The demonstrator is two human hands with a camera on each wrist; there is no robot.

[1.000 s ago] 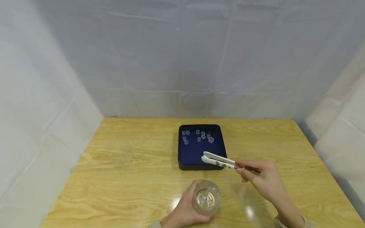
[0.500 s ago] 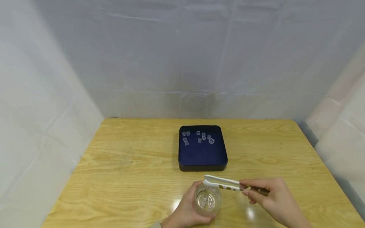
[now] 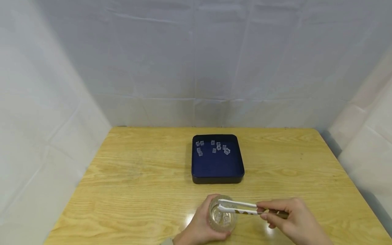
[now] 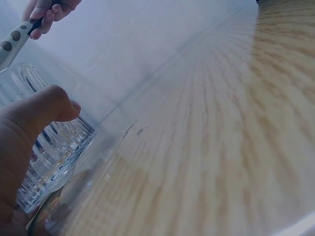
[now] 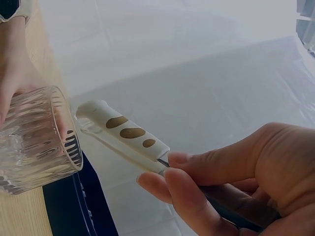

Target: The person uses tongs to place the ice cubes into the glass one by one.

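Note:
My left hand (image 3: 200, 223) is wrapped around a clear ribbed drinking glass (image 3: 231, 223), which stands upright on the table. Clear cubes lie at the bottom of the glass. My right hand (image 3: 294, 217) pinches a pair of tongs (image 3: 245, 211) with white, gold-spotted arms and a dark handle. In the head view the tong tips overlap the glass's mouth; the right wrist view has them just above the rim. A small clear cube (image 5: 92, 128) shows between the tips there. The left wrist view shows the thumb (image 4: 49, 108) pressed along the glass wall.
Beyond the glass sits a square dark blue tray (image 3: 218, 170), with several small clear cubes (image 3: 214, 150) toward its far side. The wood-grain table (image 3: 137, 177) is enclosed by white sheeting (image 3: 196, 68) at the back and both sides.
The right hand has brought the tongs from over the tray's near right corner toward the person, to above the glass. The left hand and glass stay in place.

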